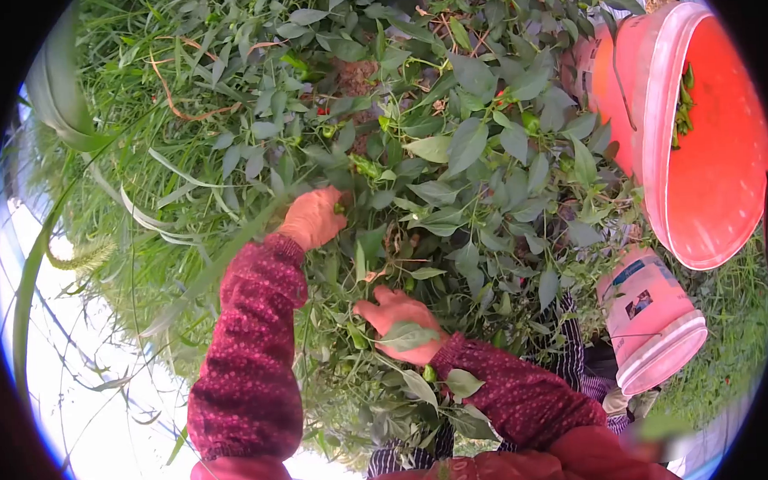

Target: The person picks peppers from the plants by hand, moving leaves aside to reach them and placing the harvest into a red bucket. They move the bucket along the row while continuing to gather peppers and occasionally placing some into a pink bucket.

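Observation:
My left hand [314, 219] reaches into the leafy pepper plants [461, 144], its fingers curled round a small green pepper [340, 208], of which only a bit shows. Lower and to the right, my right hand [408, 325] is among the leaves with its fingers apart and nothing visible in them. A leaf partly covers the back of that hand. Just beside its fingertips hangs another green pepper [358, 336]. More green peppers [365, 166] grow in the foliage above my left hand, and a few red spots show between leaves.
At the right, a large red bucket [655, 137] holds several green peppers [684, 111]. A smaller pink bucket [653, 311] stands below it in the picture. Tall grass [157, 163] grows along the left, with blades crossing close to the camera. Striped trouser legs [571, 343] show beneath my right sleeve.

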